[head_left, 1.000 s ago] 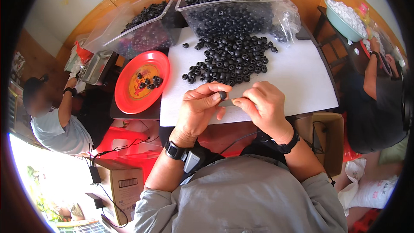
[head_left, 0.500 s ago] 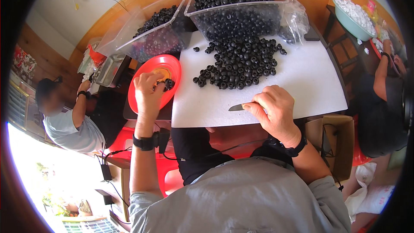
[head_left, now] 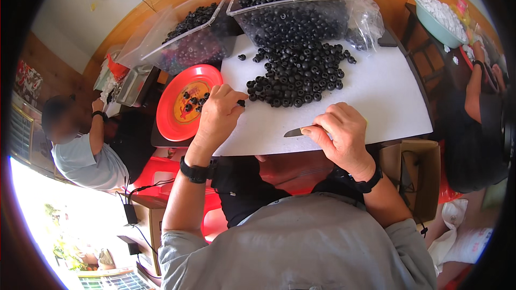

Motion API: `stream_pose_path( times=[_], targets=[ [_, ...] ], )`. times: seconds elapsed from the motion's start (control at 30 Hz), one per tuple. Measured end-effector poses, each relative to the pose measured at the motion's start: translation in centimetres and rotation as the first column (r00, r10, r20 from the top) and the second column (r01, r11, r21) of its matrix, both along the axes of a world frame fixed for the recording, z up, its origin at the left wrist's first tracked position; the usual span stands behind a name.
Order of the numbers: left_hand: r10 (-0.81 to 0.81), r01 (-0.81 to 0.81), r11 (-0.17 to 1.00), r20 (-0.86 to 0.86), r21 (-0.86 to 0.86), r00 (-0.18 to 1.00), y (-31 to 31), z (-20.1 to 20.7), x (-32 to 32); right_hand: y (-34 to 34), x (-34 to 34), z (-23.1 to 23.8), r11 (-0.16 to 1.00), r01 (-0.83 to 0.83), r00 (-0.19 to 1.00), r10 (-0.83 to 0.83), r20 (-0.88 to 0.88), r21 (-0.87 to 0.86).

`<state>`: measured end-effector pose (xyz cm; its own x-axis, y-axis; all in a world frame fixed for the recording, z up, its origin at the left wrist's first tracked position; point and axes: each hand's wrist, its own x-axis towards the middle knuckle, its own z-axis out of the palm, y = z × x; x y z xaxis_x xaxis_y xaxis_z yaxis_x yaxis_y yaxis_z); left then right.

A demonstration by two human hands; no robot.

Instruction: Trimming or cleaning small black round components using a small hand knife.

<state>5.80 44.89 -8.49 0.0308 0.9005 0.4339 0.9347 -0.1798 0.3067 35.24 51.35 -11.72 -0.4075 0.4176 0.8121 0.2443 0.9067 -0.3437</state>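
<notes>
My left hand (head_left: 217, 115) is at the left side of the white sheet (head_left: 376, 91), its fingertips pinched on a small black round part (head_left: 241, 103) at the near left edge of a pile. That pile of black, bead-like parts with holes (head_left: 295, 72) spreads over the sheet's far half. In my right hand (head_left: 339, 134) is a small knife, its short blade (head_left: 293, 132) pointing left, low over the near part of the sheet. Left of my left hand stands a red plate (head_left: 166, 123) with a yellow middle and several black parts (head_left: 189, 106) in it.
Behind the pile stands a clear bin (head_left: 301, 19) heaped with black parts; another clear bin (head_left: 188, 43) is at its left. A plastic bag (head_left: 366, 21) lies beside the bins. A cardboard box (head_left: 424, 182) is at the right. People (head_left: 88, 145) sit at both sides.
My left hand has moved right from the red plate to the pile's edge, leaving black parts spread in the plate. My right hand with the knife has stayed nearly still.
</notes>
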Motion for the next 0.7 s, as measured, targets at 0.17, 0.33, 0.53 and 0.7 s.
stream_pose_path(
  times=[0.17, 0.33, 0.53, 0.7],
  targets=[
    [0.046, -0.055, 0.998, 0.277, 0.023, 0.960, -0.9, 0.2, 1.4, 0.3, -0.1, -0.2, 1.000, 0.002, 1.000, -0.002, 0.007, 0.004],
    [0.088, -0.098, 0.989, 0.096, 0.111, 0.991, 0.1, -1.5, 0.7, 0.3, -0.2, -0.5, 1.000, 0.012, 1.000, -0.012, 0.017, 0.008],
    [0.139, -0.113, 0.985, -0.212, 0.133, 0.967, 0.4, -1.4, 0.7, -0.1, 0.0, -0.3, 1.000, 0.001, 1.000, -0.001, -0.001, 0.017],
    [0.121, -0.090, 0.986, -0.240, 0.137, 0.963, 0.3, -1.1, 1.6, -0.6, 0.6, 0.0, 1.000, 0.014, 1.000, -0.014, 0.012, 0.029]
  ],
)
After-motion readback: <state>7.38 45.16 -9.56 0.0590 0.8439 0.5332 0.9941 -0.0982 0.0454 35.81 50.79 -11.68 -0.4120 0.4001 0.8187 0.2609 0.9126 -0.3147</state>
